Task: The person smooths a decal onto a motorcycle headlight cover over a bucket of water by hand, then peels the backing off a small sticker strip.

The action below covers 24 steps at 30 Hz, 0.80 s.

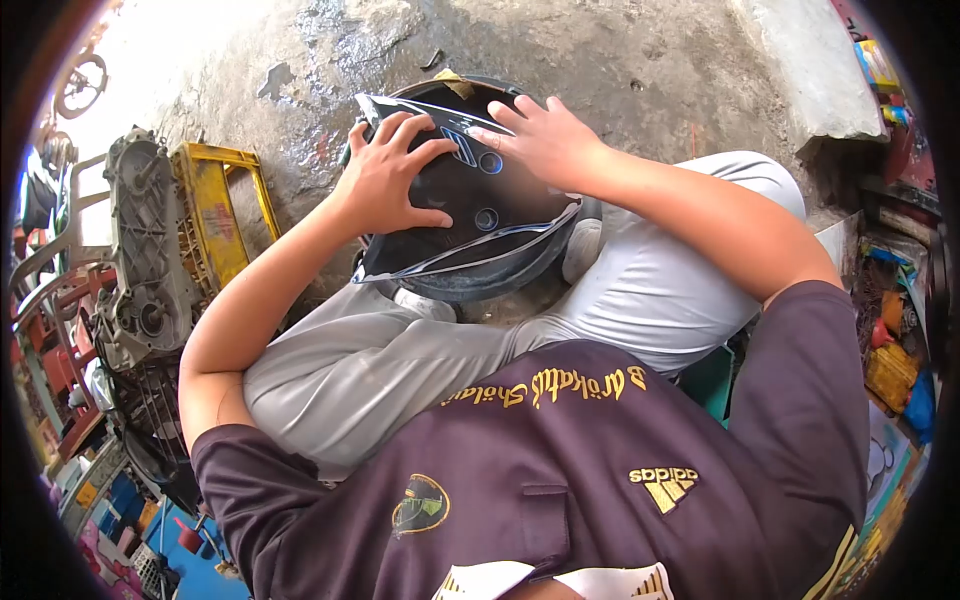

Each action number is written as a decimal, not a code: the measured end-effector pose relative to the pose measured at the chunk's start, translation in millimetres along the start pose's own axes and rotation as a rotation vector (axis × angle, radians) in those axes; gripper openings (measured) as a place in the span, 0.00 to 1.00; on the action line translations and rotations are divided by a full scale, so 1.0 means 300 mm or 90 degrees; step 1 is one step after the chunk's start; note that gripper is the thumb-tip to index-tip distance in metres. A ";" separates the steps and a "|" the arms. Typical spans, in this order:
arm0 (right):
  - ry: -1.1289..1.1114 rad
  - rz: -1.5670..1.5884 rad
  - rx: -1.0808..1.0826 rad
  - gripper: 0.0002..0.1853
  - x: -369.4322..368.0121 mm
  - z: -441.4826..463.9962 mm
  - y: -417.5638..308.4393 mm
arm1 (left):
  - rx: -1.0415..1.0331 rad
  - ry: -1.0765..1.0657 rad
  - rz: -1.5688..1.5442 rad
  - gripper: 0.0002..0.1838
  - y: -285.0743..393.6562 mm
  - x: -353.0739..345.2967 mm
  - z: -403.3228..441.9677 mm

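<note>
A black panel (450,185) with silver and blue stripes and two round blue-ringed marks lies across a dark round tub (490,285) between the person's legs. My left hand (393,178) rests on the panel's left part, its fingers spread and the thumb apart. On the upper right part of the panel lies my right hand (540,145), fingers stretched out and slightly apart. Neither hand is closed around anything. What is inside the tub is mostly hidden by the panel.
A yellow crate (222,213) and a grey metal engine casing (145,240) stand at the left. Wet concrete floor (600,50) stretches beyond the tub. A concrete block (820,75) is at the upper right, with assorted colourful items below it.
</note>
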State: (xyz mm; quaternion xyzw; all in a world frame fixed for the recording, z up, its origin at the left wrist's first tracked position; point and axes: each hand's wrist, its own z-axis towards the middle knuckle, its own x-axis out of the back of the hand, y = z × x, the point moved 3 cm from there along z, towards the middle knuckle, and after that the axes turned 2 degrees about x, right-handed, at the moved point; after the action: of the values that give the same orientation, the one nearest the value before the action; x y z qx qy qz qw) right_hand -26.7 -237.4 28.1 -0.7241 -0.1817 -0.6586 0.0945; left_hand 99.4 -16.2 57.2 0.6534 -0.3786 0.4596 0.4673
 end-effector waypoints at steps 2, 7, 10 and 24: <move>-0.004 0.039 -0.016 0.48 0.003 0.020 0.000 | -0.001 0.015 0.000 0.51 0.002 0.000 -0.003; -0.060 0.077 -0.015 0.46 0.050 -0.073 0.011 | 0.010 0.007 -0.018 0.51 0.002 0.003 -0.010; -0.079 0.078 0.000 0.45 0.061 -0.206 0.011 | 0.010 0.020 -0.020 0.52 -0.006 -0.011 -0.012; -0.029 0.031 -0.015 0.38 -0.005 -0.013 0.024 | 0.009 -0.003 -0.005 0.52 0.005 0.001 0.002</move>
State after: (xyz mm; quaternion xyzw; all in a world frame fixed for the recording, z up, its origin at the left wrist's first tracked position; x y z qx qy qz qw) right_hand -27.7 -245.5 27.7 -0.7439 -0.1583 -0.6418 0.0978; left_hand 98.1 -17.1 57.7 0.6596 -0.3738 0.4587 0.4633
